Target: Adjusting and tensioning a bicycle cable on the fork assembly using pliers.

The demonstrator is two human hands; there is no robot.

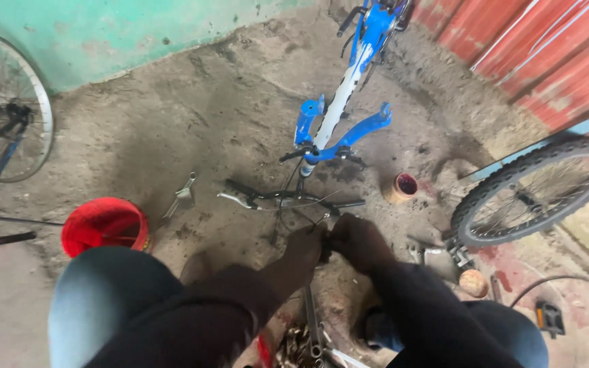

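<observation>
On dirt floor: red bucket left, contents unclear; small tin right; both hands' grip closed on handlebar cable.

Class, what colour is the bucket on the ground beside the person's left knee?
The bucket is bright red, seen best in the head view, the only one.

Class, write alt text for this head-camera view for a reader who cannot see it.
Two hands, left hand and right hand, meet over handlebars of an upturned blue bicycle frame on a dirt floor. A red bucket stands left, a wheel right.
</observation>
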